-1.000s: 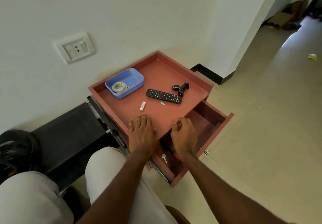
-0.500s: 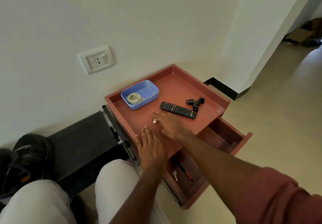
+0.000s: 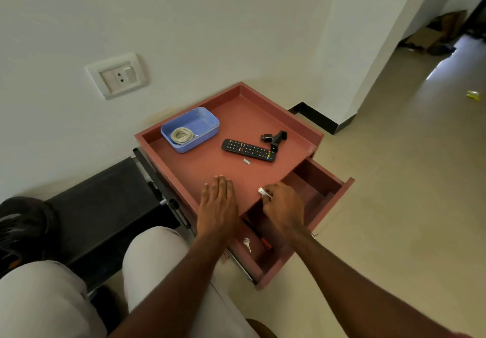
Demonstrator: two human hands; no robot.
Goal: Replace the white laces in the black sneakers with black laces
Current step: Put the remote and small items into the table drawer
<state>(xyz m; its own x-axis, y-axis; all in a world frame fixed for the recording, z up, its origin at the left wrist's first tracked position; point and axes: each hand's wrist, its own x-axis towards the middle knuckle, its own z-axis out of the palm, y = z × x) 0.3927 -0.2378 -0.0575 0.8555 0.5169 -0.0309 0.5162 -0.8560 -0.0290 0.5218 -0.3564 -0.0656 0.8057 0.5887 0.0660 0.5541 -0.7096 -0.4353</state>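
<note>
A single head-worn camera looks forward and steeply down from close above the red bedside cabinet (image 3: pixel 263 117), facing its wall-side edge; wide-angle distortion probably bends the margins.

A home: bedside cabinet (image 3: pixel 210 164); TV remote (image 3: pixel 248 150); wall socket (image 3: pixel 117 75)

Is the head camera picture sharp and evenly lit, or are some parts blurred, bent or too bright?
Head view: the remote and blue tray are sharp; the left hand and right hand are slightly soft. The wide lens bends the wall corner and tilts the floor. Light is dim and even on the cabinet top, but the doorway patch is overexposed.
</note>
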